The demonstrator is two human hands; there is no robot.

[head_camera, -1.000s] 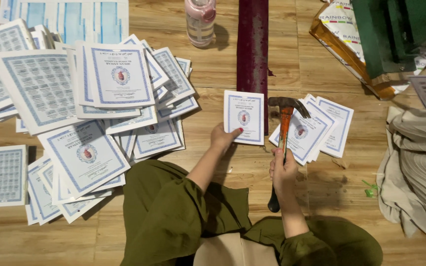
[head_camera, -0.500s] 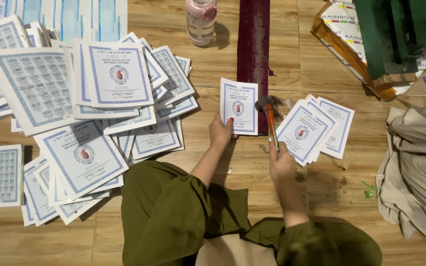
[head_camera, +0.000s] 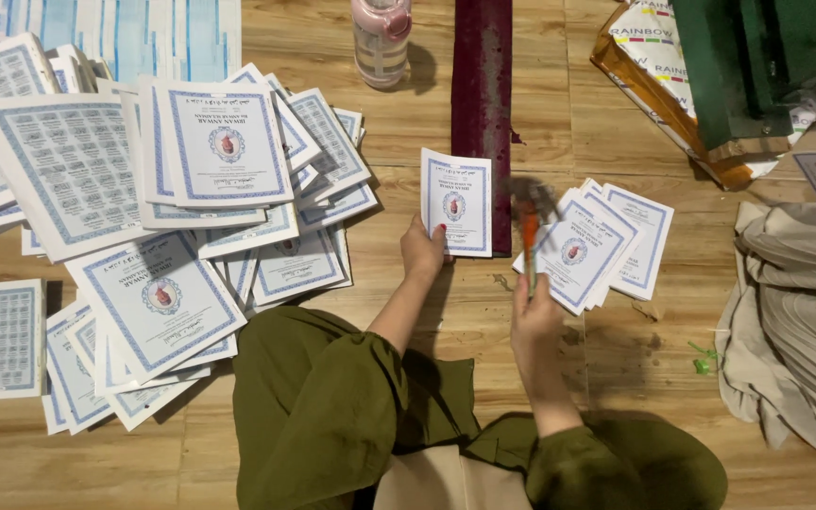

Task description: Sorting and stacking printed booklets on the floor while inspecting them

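Note:
My left hand (head_camera: 422, 250) presses on the lower left corner of a small white booklet with a blue border (head_camera: 457, 201), which lies with its right edge on a dark red metal bar (head_camera: 484, 90). My right hand (head_camera: 535, 316) grips the orange handle of a hammer (head_camera: 529, 227). The hammer's head is blurred, just right of the booklet and over the bar's lower end. A small stack of the same booklets (head_camera: 602, 244) lies to the right of the hammer.
A big spread of booklets (head_camera: 172, 217) covers the wooden floor at the left. A pink bottle (head_camera: 382, 38) stands at the top. A green object on paper packs (head_camera: 739, 76) sits top right, folded beige cloth (head_camera: 795, 321) at the right.
The hammer has swung down from over the right stack toward the booklet's right edge. My left hand stays on the booklet.

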